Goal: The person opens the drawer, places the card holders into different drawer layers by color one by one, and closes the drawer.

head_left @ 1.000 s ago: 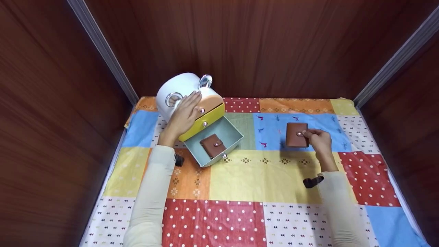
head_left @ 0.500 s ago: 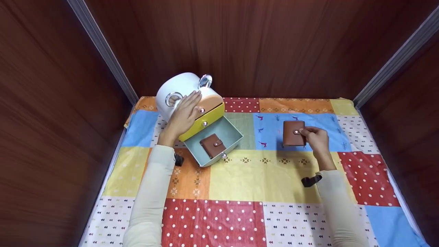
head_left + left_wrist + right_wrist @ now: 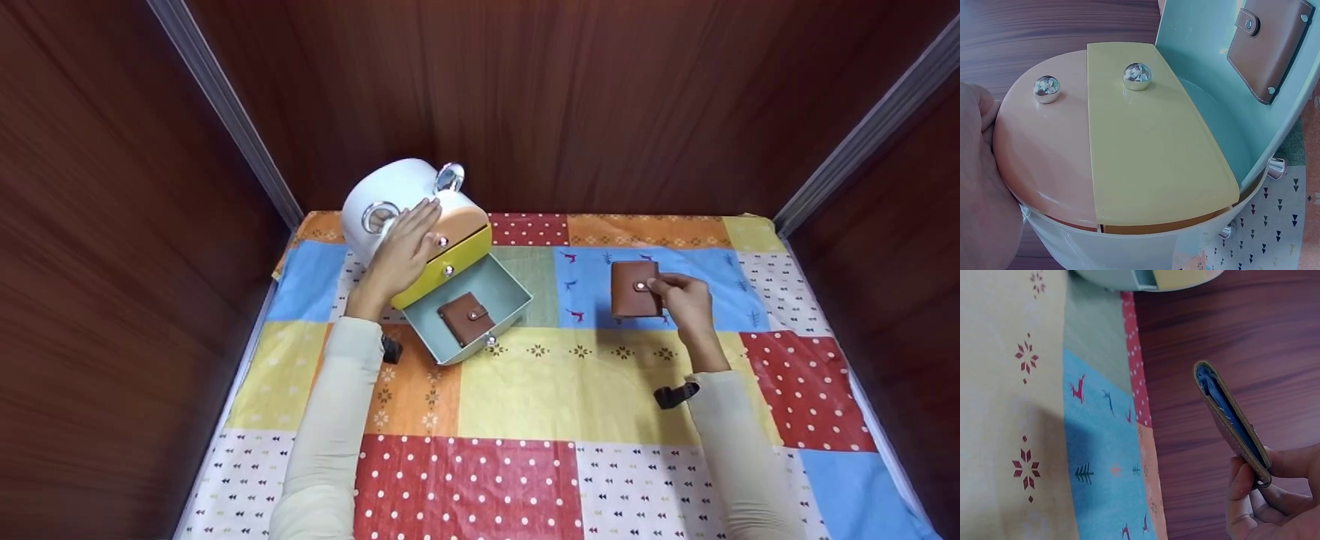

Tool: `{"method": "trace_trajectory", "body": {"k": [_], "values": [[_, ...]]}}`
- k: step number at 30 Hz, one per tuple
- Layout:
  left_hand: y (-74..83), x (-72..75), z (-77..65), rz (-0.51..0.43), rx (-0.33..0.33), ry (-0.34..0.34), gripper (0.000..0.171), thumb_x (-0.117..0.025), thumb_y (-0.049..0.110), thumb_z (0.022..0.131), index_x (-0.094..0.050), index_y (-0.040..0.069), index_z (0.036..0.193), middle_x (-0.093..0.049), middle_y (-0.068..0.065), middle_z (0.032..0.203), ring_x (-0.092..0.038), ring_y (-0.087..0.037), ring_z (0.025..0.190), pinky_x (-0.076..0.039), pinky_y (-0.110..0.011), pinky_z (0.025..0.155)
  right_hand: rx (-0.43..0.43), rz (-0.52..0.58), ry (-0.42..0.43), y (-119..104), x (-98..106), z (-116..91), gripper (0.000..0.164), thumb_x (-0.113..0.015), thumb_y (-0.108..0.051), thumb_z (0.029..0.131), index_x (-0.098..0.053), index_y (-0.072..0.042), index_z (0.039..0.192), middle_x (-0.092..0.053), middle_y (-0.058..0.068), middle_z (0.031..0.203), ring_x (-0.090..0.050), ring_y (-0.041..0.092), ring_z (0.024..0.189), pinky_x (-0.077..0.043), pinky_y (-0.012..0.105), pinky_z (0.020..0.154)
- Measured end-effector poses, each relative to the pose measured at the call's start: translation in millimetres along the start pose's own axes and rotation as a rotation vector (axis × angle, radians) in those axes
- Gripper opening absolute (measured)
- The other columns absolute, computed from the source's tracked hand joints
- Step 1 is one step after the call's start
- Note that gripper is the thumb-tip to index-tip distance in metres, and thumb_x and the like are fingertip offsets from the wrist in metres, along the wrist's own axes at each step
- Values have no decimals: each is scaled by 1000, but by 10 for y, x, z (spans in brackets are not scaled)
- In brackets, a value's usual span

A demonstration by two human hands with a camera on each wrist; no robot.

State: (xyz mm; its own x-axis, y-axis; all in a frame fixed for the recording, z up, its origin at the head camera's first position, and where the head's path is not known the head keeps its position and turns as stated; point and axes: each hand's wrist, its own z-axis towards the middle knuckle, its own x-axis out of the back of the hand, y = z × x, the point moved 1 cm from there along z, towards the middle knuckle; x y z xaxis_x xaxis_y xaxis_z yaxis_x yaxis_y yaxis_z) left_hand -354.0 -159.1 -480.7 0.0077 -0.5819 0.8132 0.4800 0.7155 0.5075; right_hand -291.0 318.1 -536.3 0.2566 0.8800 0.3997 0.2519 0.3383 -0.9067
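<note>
A small rounded white drawer cabinet (image 3: pixel 401 184) has an orange top drawer (image 3: pixel 463 223), a yellow middle drawer (image 3: pixel 471 251) and a pulled-out green bottom drawer (image 3: pixel 512 289). Inside the green drawer lies a brown wallet (image 3: pixel 463 318) with a snap strap, seen also in the left wrist view. My left hand (image 3: pixel 405 251) rests on the cabinet's top and front edge, fingers straight. My right hand (image 3: pixel 688 304) pinches a second brown wallet (image 3: pixel 630 289) between thumb and fingers, held above the cloth. Its edge and bluish inside show in the right wrist view.
A patchwork cloth (image 3: pixel 525 390) covers the table. Dark wood-patterned panels (image 3: pixel 562 105) rise behind and at both sides, joined by grey metal strips at the corners. Round metallic knobs stick out from the drawer fronts.
My right hand has carried the held wallet a little to the left and slightly farther from me. The left hand, the cabinet and the wallet in the drawer have stayed put.
</note>
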Motion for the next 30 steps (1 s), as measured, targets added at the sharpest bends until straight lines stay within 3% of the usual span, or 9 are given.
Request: {"method": "trace_trajectory", "body": {"k": [11, 16, 23, 30], "values": [[7, -1, -4, -2, 2, 3, 53, -37, 27, 116, -33, 16, 168, -28, 2, 177, -19, -21, 167, -6, -38, 139, 13, 42, -21, -105, -108, -29, 44, -68, -23, 104, -67, 5, 138, -72, 7, 113, -66, 2, 86, -56, 17, 75], [9, 11, -7, -1, -9, 8, 53, -37, 26, 116, -34, 15, 168, -30, 1, 176, -21, -21, 167, -7, -36, 139, 14, 56, -35, -147, -155, -55, 44, -69, -23, 103, -67, 3, 138, -71, 2, 107, -64, 4, 82, -52, 19, 67], [1, 4, -8, -11, -8, 11, 53, -38, 25, 116, -34, 15, 168, -30, 1, 176, -20, -21, 167, -7, -37, 139, 28, 79, -65, -182, -233, -78, 45, -68, -22, 104, -66, 5, 140, -69, 18, 128, -65, 5, 92, -56, 19, 83], [1, 1, -2, -11, -12, 13, 53, -38, 25, 116, -34, 14, 168, -30, 1, 176, -21, -22, 167, -7, -37, 139, 36, 86, -78, -214, -307, -87, 44, -68, -20, 104, -66, 6, 139, -69, 22, 130, -66, 4, 91, -57, 18, 82]]}}
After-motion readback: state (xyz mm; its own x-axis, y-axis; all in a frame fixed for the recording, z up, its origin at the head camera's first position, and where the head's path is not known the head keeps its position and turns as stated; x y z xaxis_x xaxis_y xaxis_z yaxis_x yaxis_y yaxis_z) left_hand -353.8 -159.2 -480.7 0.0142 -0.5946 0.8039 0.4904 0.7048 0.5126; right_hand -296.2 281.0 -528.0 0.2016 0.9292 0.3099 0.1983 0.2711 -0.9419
